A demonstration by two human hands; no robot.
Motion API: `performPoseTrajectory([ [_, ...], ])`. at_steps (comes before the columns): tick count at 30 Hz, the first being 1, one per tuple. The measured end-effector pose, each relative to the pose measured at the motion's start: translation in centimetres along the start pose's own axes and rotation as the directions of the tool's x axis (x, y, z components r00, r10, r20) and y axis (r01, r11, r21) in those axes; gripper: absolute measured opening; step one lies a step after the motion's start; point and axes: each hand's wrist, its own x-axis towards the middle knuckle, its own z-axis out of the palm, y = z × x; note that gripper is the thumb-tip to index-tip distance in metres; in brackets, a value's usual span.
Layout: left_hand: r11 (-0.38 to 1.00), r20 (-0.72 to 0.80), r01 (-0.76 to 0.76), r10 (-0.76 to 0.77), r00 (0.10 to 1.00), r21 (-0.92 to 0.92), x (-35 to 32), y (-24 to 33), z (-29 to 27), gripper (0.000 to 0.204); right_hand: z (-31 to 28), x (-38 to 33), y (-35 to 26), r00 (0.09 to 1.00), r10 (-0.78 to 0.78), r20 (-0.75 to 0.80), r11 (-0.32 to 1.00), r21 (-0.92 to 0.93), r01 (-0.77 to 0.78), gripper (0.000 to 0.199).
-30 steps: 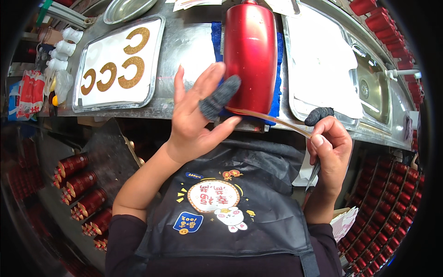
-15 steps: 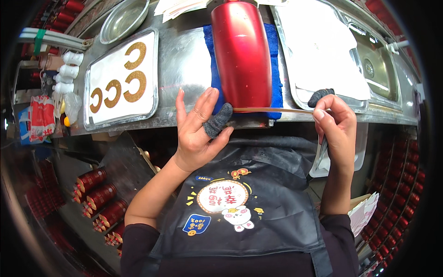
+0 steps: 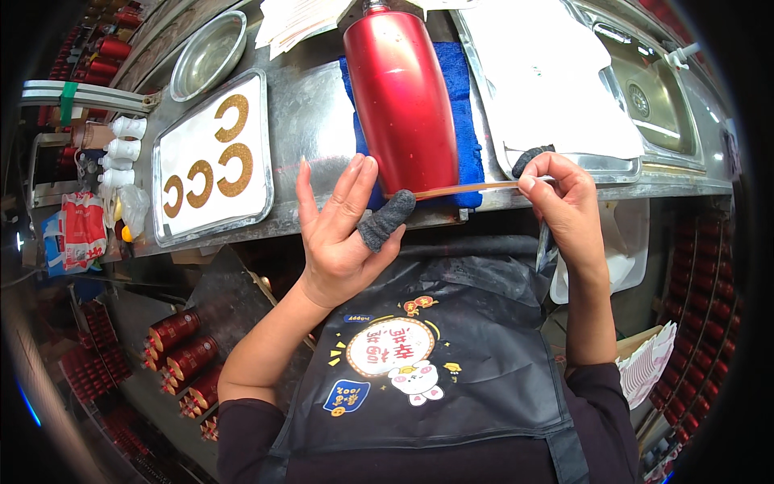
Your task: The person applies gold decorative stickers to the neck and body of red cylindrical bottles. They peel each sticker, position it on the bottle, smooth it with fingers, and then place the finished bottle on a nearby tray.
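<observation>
In the head view, the red bottle (image 3: 405, 101) lies on its side at the upper centre of the frame, neck toward the top edge, on a blue towel (image 3: 465, 113). Both hands are below it, the left hand (image 3: 334, 238) at the lower left of its base and the right hand (image 3: 568, 211) farther off to the lower right. A thin amber strip (image 3: 476, 189) runs along the base, stretched nearly level between the two hands.

The left hand is spread, its sleeved index fingertip at the strip's left end by the bottle's base; whether it presses there cannot be told. Its forearm slants up from the lower left. The right hand pinches the strip's other end between thumb and index finger, the remaining fingers curled, with a slim metal tool (image 3: 546, 247) pointing down below them. Its forearm rises almost upright from the lower right.
</observation>
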Motion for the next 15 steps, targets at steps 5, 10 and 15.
performPoseTrajectory([
  [5,0.993,0.03,-0.029,0.025,0.999,0.118,1.3,0.8,-0.5,0.041,0.4,0.4,0.6,1.0,-0.015,-0.009,1.0,-0.015,0.015,0.012],
  [10,0.985,0.025,-0.059,0.056,0.998,0.163,3.1,1.8,-0.7,0.03,0.8,0.5,1.1,1.0,0.0,-0.014,1.0,-0.012,0.0,0.011],
  [15,0.973,-0.056,-0.086,0.1,0.993,0.214,5.0,2.6,1.4,0.017,1.4,0.8,1.2,1.0,0.002,-0.002,0.999,-0.039,-0.002,0.008],
])
